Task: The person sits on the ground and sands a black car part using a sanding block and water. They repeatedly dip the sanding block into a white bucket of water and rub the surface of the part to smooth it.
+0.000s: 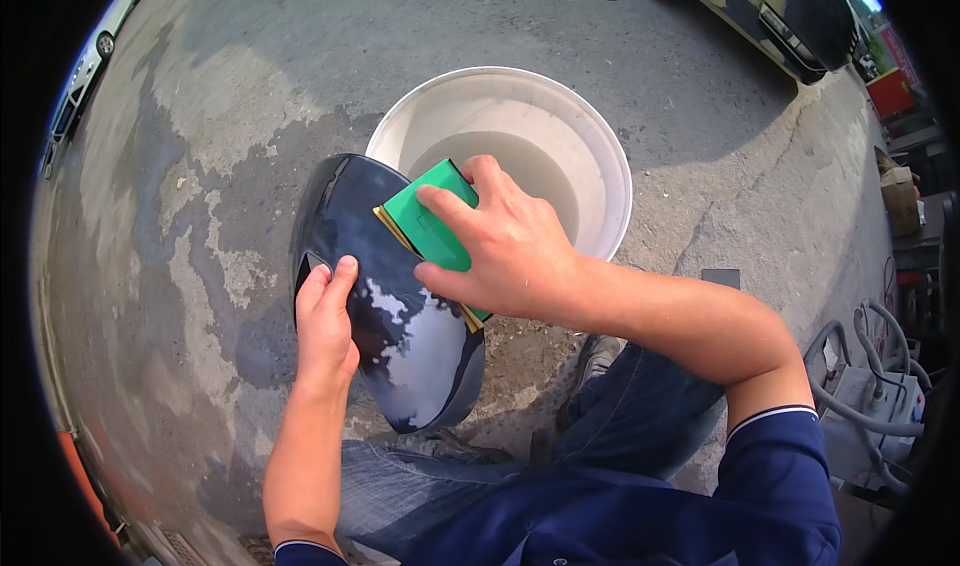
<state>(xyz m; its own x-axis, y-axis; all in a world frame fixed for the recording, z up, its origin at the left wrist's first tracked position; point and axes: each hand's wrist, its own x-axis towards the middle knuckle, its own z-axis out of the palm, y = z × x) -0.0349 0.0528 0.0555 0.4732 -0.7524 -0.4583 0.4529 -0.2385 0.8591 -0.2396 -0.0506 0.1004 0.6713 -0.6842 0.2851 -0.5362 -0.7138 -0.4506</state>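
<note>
A glossy black curved car part (405,366), oval and wet-looking, perhaps a mirror cover, is tilted between my knees and the bucket. My left hand (328,316) grips its left edge, thumb on top and fingers partly hidden behind the rim. In my right hand (515,241) is a green sanding block (425,216), pinched between thumb and fingers. A thin yellowish sheet, like sandpaper, shows along the block's lower edge. The block lies over the part's upper right side; whether its underside touches the surface is hidden.
A white bucket (600,131) with cloudy water stands just beyond the part. A small dark grey square (720,277) lies on the concrete at right. Grey hoses (868,426) loop around a box at far right. A car's dark bumper (780,26) juts in at top right.
</note>
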